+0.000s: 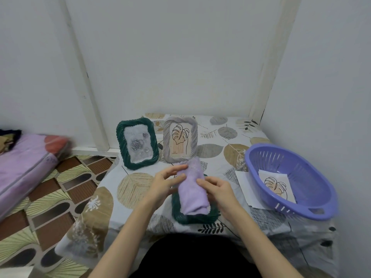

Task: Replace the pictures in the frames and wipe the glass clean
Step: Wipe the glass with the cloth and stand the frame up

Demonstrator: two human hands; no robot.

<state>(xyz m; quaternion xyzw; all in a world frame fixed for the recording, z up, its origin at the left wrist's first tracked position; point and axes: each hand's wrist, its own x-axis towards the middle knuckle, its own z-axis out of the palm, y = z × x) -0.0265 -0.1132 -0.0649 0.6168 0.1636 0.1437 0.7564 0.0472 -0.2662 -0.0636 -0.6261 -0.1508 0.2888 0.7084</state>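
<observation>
A lilac cloth (191, 189) is held between both hands above a dark green frame (193, 216) that lies flat on the table. My left hand (165, 182) pinches the cloth's upper left edge. My right hand (215, 189) grips its right side. The cloth hides most of the flat frame. Behind, a second dark green frame (137, 143) stands upright with a grey rose picture. Beside it a grey frame (180, 138) stands with a leaf line drawing.
A purple plastic basket (313, 197) on the right holds a leaf drawing (277, 185) on paper, and more white paper (244, 182) lies under it. The table has a leaf-patterned cloth (136, 189). A pink mattress (24, 167) lies at the left on the patterned floor.
</observation>
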